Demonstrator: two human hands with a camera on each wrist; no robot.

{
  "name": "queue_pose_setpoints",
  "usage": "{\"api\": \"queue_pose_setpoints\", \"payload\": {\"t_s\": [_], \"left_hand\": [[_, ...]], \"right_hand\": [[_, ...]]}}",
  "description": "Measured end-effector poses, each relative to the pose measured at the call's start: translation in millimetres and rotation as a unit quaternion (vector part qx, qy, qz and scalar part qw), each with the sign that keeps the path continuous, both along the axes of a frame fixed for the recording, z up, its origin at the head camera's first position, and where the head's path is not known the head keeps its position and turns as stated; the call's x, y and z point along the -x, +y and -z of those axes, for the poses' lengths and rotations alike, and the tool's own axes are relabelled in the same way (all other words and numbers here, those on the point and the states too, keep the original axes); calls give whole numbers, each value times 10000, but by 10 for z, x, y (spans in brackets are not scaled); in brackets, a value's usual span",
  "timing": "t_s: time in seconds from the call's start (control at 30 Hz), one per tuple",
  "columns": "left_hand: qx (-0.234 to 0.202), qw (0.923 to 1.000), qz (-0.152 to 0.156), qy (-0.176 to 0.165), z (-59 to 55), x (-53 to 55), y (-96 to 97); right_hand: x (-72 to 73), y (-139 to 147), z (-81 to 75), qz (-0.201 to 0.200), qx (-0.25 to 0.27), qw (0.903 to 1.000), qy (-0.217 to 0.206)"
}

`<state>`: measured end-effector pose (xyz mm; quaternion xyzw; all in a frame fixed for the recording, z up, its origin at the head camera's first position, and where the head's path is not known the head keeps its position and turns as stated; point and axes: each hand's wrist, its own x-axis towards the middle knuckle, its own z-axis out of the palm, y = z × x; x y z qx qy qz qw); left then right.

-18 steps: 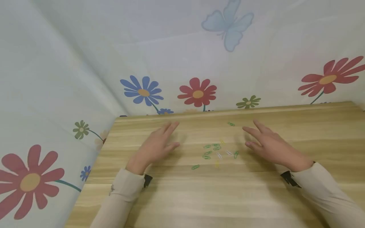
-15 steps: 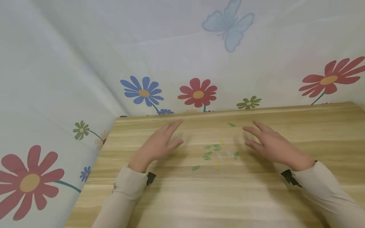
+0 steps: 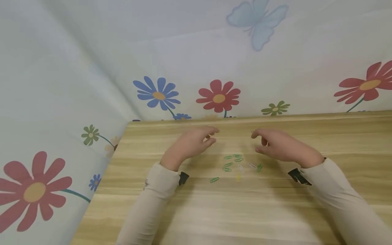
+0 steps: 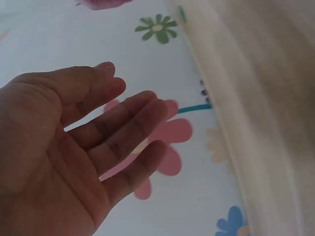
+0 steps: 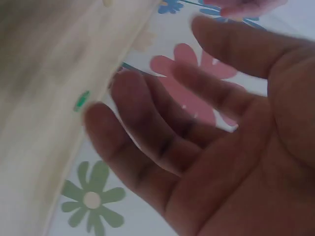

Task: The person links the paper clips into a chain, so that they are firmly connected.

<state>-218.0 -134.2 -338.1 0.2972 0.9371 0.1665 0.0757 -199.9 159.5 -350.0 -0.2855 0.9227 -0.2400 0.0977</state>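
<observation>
Several paper clips lie scattered in the middle of the wooden table, seen in the head view. Green paper clips (image 3: 228, 164) form a loose group, with one green paper clip (image 3: 214, 179) apart toward the front. White paper clips (image 3: 252, 165) and a yellow paper clip (image 3: 238, 177) lie beside them. My left hand (image 3: 191, 144) hovers beyond and left of the group, fingers loosely bent and nothing in them. Opposite it hovers my right hand (image 3: 281, 146), also holding nothing, its fingers relaxed. A far green paper clip (image 5: 81, 101) shows past its fingertips in the right wrist view.
The wooden table (image 3: 220, 214) meets a pale wall cloth (image 3: 183, 61) printed with flowers and a butterfly at its back edge. The same cloth hangs along the left side. Dark straps (image 3: 299, 177) sit at both wrists by the sleeves.
Both hands have come closer together, the left moving right and the right moving left. Their fingers are more bent now. My right hand now mostly covers the far green paper clip in the head view.
</observation>
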Motion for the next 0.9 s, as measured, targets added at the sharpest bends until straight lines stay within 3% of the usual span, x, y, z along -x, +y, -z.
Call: {"api": "queue_pose_setpoints", "payload": {"t_s": [0.17,0.47,0.7,0.9], "left_hand": [[-45,9993,119,-357,155,-25,35],[59,9954,-45,-955,339,-31,-4],[91,9965,-62,-828,412,-21,-5],[259,9971,51,-715,453,-7,57]], "right_hand": [[-18,16,133,-271,-288,9970,-660],[-37,-11,321,-626,-357,9940,-819],[-110,-71,312,-611,-578,9949,-560],[-129,-69,343,-419,-682,9934,-819]]}}
